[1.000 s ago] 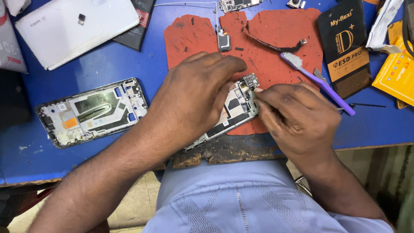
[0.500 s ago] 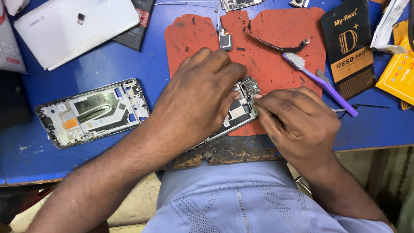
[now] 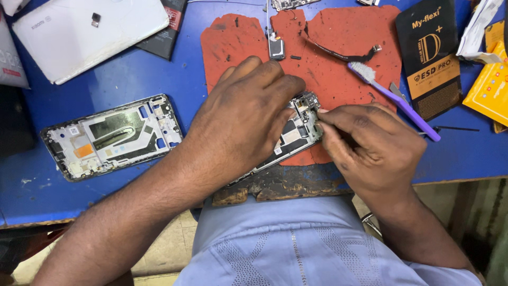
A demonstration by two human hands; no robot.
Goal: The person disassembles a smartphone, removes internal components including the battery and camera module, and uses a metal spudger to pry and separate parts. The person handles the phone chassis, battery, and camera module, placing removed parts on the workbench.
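**Opened phone pinned on red mat, both hands on it**

Opened phone (image 3: 296, 130) lies tilted on the near part of the red mat (image 3: 338, 47), near the table's front edge. Back is off, boards and shields exposed. Most of it is hidden under the left hand.

Left hand (image 3: 243, 119) lies flat across the phone's body, fingers together and curled down over it, fingertips near the top end. It presses the phone down rather than gripping it.

Right hand (image 3: 370, 145) is at the phone's upper right corner, thumb and forefinger pinched narrow, tips touching the phone's edge. Can't tell whether anything sits between the fingers; too small and hidden.

On the mat farther out: a small dark part (image 3: 277, 47) above the left hand, a curved black strip (image 3: 338, 53) to its right, and a purple toothbrush (image 3: 402, 103) lying slantwise, bristles on the mat, handle running out onto the blue table (image 3: 132, 79).

Well left of the phone: a bare phone frame (image 3: 111, 136), lying flat, inside up. Far left corner: a white back cover (image 3: 87, 34). Right of the mat: a black packet (image 3: 431, 50), then a yellow packet (image 3: 489, 85) at the edge.
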